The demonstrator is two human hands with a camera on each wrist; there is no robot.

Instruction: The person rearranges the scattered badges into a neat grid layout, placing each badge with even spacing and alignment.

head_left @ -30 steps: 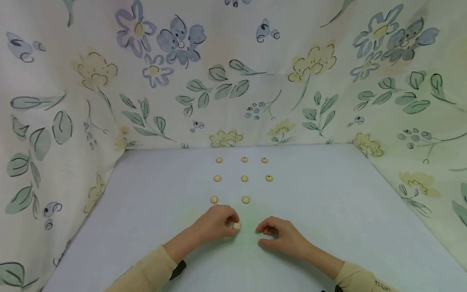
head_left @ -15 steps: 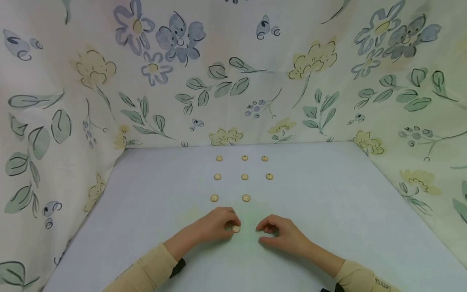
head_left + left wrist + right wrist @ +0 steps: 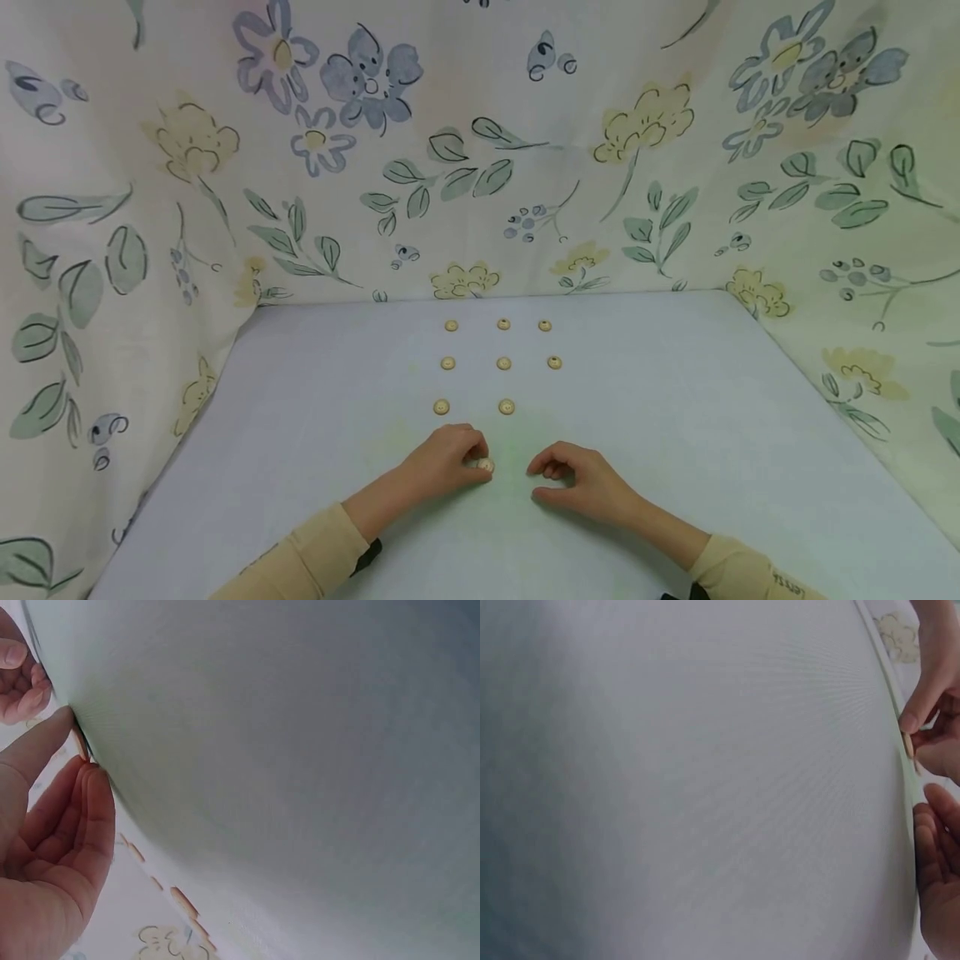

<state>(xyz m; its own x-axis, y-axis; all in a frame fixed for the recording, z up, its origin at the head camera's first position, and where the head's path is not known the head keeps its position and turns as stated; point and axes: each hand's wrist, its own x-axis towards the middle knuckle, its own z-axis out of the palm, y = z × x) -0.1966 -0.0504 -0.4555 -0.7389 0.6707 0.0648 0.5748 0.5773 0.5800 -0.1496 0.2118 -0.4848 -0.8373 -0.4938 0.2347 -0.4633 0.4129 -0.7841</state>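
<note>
A small round wooden button (image 3: 486, 466) is pinched between the thumb and fingertips of my left hand (image 3: 446, 460), right at the white tabletop. The left wrist view shows that button (image 3: 80, 740) edge-on between thumb and fingers. My right hand (image 3: 581, 482) rests on the table just to the right, its fingers loosely curled and nothing between them. In the right wrist view the right hand (image 3: 939, 862) lies close beside the left hand, palm side partly showing. Beyond the left hand lie two like buttons, a left one (image 3: 441, 407) and a right one (image 3: 507, 407).
Farther back are a middle row of three buttons, its centre button (image 3: 504, 363) included, and a back row of three with its centre button (image 3: 504, 324). The white table (image 3: 675, 400) ends at a flowered cloth (image 3: 555, 183), which hangs behind and along both sides.
My left hand keeps its pinch on the button, which dips slightly toward me and comes back up, tilting a little. The right hand stays in place.
</note>
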